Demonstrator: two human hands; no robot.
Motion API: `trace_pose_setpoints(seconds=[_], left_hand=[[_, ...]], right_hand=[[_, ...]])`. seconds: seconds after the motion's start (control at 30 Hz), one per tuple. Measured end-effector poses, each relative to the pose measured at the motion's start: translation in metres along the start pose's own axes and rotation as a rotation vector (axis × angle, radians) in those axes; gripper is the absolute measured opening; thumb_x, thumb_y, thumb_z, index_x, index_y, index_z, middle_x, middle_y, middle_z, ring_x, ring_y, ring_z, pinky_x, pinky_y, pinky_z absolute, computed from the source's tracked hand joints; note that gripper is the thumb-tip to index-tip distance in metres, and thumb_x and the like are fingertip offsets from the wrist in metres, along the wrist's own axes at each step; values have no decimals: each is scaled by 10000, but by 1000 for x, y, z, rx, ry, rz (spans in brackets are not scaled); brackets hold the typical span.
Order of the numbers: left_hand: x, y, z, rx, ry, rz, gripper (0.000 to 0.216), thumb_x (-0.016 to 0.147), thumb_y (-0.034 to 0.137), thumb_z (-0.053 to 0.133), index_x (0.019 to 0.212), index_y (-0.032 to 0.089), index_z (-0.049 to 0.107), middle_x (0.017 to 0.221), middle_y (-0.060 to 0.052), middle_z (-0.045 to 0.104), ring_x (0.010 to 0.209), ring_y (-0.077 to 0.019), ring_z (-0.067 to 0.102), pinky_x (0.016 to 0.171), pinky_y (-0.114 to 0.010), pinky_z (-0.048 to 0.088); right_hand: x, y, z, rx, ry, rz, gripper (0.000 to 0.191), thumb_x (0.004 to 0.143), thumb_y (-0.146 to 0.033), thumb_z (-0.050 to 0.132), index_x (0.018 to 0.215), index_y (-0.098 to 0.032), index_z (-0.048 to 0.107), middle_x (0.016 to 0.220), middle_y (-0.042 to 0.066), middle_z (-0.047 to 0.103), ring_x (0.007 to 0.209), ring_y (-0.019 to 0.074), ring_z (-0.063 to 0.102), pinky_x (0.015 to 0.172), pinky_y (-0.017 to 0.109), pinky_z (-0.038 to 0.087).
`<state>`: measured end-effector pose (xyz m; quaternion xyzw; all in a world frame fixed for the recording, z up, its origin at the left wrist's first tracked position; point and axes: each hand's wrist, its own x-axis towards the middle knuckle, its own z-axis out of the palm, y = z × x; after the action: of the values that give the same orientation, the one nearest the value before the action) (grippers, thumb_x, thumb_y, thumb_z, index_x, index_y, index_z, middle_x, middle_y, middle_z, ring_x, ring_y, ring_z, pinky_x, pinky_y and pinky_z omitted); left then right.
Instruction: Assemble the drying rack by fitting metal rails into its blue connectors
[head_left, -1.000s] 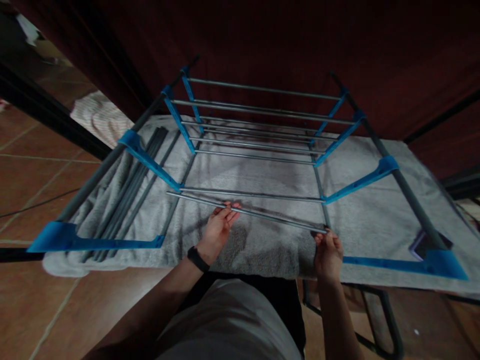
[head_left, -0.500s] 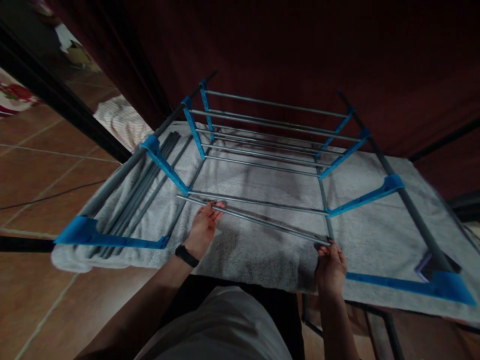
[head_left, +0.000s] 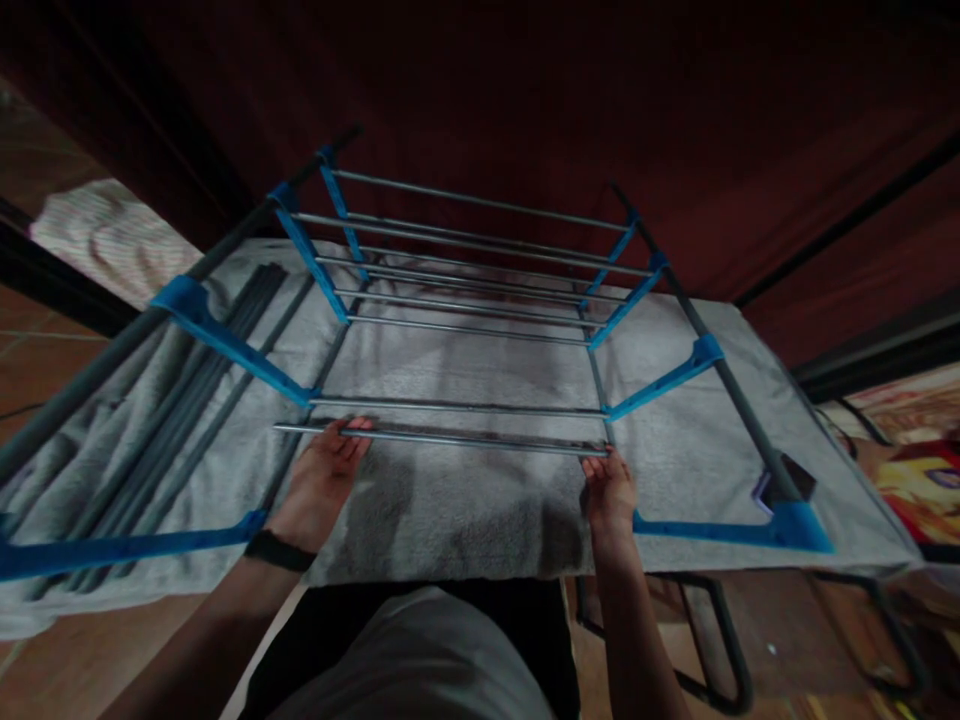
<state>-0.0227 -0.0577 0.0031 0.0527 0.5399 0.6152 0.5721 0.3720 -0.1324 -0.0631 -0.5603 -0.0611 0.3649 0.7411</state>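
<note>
A thin grey metal rod [head_left: 472, 440] lies across both my hands, a little above the pale cloth. My left hand [head_left: 326, 475] grips it near its left end, thumb over the rod and fingers beneath. At its right end, my right hand [head_left: 611, 490] pinches the tip. Just beyond is a rack of grey tubes and blue plastic brackets, with a fitted crossbar [head_left: 457, 407] running parallel to the rod. The nearest blue brackets are the left one [head_left: 142, 548] and the right one [head_left: 712, 532], beside my hands. More crossbars span the frame farther back.
A pale towel-like cloth [head_left: 465, 530] covers the table. Several loose grey tubes [head_left: 172, 430] lie on its left part. A dark flat object [head_left: 795, 478] rests at the right, by the side tube. Behind hangs a dark red curtain [head_left: 480, 90]. Black metal legs stand below right.
The rod has swung from a slant to nearly level, its right end moving away from me. My view has turned to the right. Both hands keep hold of the rod.
</note>
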Motion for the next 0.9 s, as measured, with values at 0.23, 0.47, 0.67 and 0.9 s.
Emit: trace_pose_setpoints(seconds=[0.23,0.47,0.67,0.9], left_hand=[[1,-10,6,67,0,-75,231,901,43,507,792,168,668,809,-18,733,797,-124,720,784,-230,583],[-19,-41,17,114,-106,-158,125,821,108,631,772,189,714,909,-52,763,945,-193,717,880,-308,581],[-28,-61,35,181,-38,-255,225,893,92,540,753,187,687,861,-45,752,918,-173,717,865,-325,599],[-33,-65,34,184,-34,-261,271,915,66,492,749,162,684,852,-48,761,857,-150,731,796,-285,621]], right_hand=[[0,5,-6,48,-48,-13,298,757,-358,800,983,-219,665,869,-26,727,712,100,674,747,268,586],[0,11,-7,76,-38,-14,322,764,-403,796,1005,-225,679,944,5,736,824,136,687,786,299,577],[0,13,-6,108,-57,-27,335,758,-418,804,1011,-239,679,941,-4,734,797,128,681,732,266,566],[-2,12,-3,143,-47,-14,327,768,-417,795,1020,-245,677,927,-7,742,773,128,689,709,259,566]])
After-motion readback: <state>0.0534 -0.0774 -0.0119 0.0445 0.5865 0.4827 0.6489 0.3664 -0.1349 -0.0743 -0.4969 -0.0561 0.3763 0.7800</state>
